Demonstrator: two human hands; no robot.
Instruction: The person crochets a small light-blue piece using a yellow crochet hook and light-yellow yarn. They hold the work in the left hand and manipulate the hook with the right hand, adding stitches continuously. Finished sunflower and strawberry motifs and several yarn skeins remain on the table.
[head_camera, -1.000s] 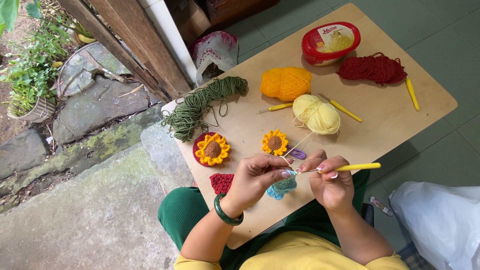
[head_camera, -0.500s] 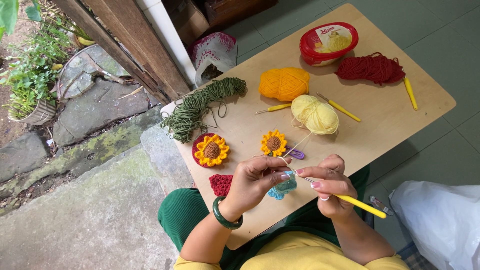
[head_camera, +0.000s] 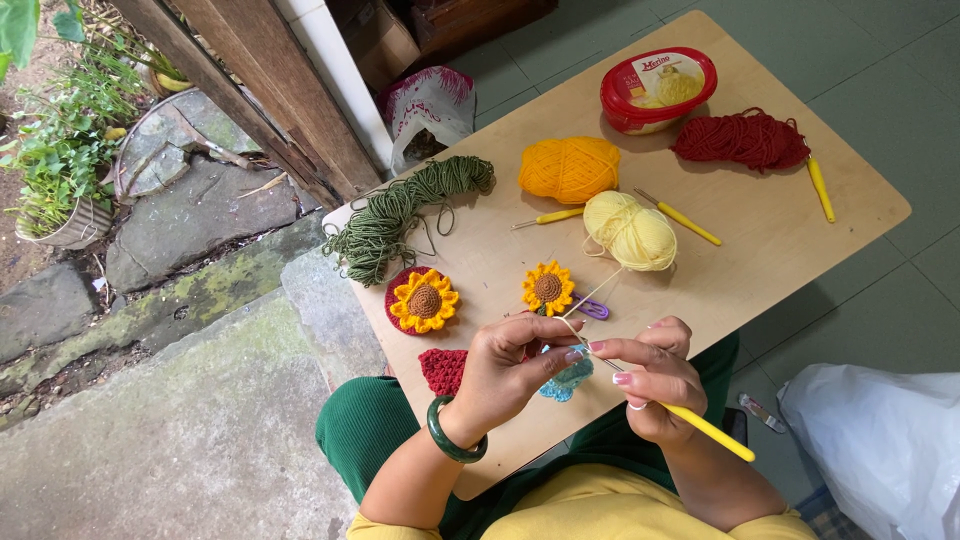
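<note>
Inspector: Since the earlier frame the right hand (head_camera: 655, 375) is tilting the yellow crochet hook (head_camera: 705, 428) further down, its handle now pointing toward the person's lap rather than out sideways. The left hand (head_camera: 515, 370) is staying where it was.

Clerk: What are the hands holding?

Inspector: Left fingers are pinching the small teal crochet piece (head_camera: 568, 378) just above the near edge of the worktop (head_camera: 800, 240). Right fingers are closing round the hook. The two hands are meeting almost fingertip to fingertip.

Clerk: And the yarn?

Inspector: A pale strand (head_camera: 598, 292) is running from the light yellow yarn ball (head_camera: 630, 230) to the work.

Clerk: Handling?

Inspector: I am judging the piece as light, soft and floppy, not fragile; it is wanting a pinch close to the working stitch. The hook is looking stiff and smooth, best gripped mid-handle.
</note>
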